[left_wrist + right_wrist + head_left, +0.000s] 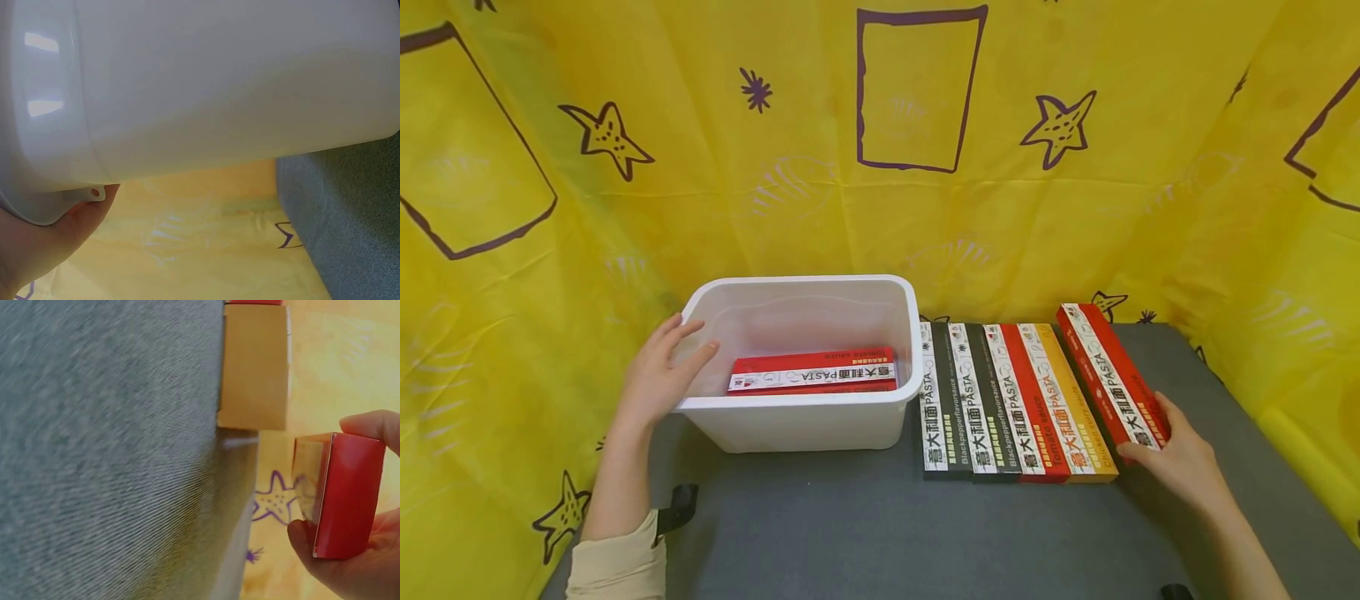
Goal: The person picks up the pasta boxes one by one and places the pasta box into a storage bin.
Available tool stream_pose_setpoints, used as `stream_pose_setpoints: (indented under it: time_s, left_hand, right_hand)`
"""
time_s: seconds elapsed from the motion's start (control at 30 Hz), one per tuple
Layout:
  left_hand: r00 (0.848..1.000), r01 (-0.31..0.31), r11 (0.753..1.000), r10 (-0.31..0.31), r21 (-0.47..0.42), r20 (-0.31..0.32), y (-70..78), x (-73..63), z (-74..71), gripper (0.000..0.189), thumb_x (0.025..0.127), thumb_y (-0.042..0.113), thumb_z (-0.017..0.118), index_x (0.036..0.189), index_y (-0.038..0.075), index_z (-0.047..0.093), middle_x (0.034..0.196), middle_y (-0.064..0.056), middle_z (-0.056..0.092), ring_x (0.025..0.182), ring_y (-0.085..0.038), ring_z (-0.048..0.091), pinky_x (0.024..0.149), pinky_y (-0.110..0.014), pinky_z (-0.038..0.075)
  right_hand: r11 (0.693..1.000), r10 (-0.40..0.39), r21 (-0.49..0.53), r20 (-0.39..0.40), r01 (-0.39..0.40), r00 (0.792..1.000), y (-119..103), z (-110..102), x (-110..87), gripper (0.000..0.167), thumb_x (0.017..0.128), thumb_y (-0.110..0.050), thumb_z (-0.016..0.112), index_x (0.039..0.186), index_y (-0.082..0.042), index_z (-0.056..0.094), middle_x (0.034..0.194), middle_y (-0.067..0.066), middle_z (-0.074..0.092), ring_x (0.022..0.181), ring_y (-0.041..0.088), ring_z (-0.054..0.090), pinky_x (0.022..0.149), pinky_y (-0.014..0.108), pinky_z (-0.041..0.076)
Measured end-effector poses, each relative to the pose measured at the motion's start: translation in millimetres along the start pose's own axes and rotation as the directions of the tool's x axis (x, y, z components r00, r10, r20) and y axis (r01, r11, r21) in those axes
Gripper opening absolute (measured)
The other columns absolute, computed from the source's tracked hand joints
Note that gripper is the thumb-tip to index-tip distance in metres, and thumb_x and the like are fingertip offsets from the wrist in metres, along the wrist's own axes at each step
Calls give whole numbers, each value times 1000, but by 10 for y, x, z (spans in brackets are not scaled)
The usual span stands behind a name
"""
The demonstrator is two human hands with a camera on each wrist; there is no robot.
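Note:
My right hand point(1180, 467) pinches the near end of a red pasta box point(1112, 375), thumb on one side and fingers on the other. The right wrist view shows this red box point(351, 497) end-on, apart from the yellow box point(253, 369). At the left stands a white plastic bin point(805, 425) with red pasta boxes point(812, 371) lying flat inside. My left hand point(658, 375) rests on the bin's left rim, thumb and forefinger extended over it. In the left wrist view, part of the hand point(62, 237) shows beside the rim's small holed tab.
Between bin and right hand, several pasta boxes lie side by side: black boxes point(955, 400), a red one point(1030, 400) and a yellow one point(1078, 417). All lie on a dark grey table point(850, 525). A yellow patterned cloth point(820, 208) hangs behind and along the sides.

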State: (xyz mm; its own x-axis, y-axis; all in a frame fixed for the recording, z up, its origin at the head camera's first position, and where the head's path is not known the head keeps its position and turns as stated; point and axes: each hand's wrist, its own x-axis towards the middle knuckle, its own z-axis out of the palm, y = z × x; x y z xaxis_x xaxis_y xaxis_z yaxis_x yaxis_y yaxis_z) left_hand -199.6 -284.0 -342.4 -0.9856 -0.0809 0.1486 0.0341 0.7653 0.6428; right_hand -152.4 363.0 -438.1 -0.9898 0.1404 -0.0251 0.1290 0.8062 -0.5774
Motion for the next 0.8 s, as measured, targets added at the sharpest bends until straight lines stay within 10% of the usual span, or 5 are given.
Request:
stream_pose_setpoints:
  time_s: [0.8]
  left_hand:
    - [1000,5,1000,-5,1,-4,-13,-7,-1,69,97,51,51,146,4,41,158,-22,18,140,-51,18,100,-77,19]
  right_hand:
    - [974,-218,46,-36,220,975,-613,-83,19,98,81,-32,77,155,-7,18,129,32,48,99,41,53,69,39,43]
